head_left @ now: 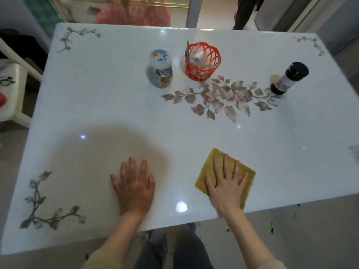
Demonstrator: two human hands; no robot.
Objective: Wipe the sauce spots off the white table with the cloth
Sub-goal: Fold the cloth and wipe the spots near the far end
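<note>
A yellow-green cloth point(241, 168) lies flat on the glossy white table point(101, 105) near its front edge, right of centre. My right hand point(226, 184) presses down on the cloth with straight, spread fingers. My left hand point(134, 186) rests flat on the bare tabletop about a hand's width to the left of the cloth, fingers spread. I see no clear sauce spots on the tabletop; a faint smudge shows beside the dark bottle.
A dark sauce bottle point(289, 78) stands at the right. A red plastic basket point(202, 62) and a clear jar with a white lid point(159, 69) stand at the middle back. A flower print point(223, 96) decorates the centre. Dark splatters point(272, 227) mark the floor below the front edge.
</note>
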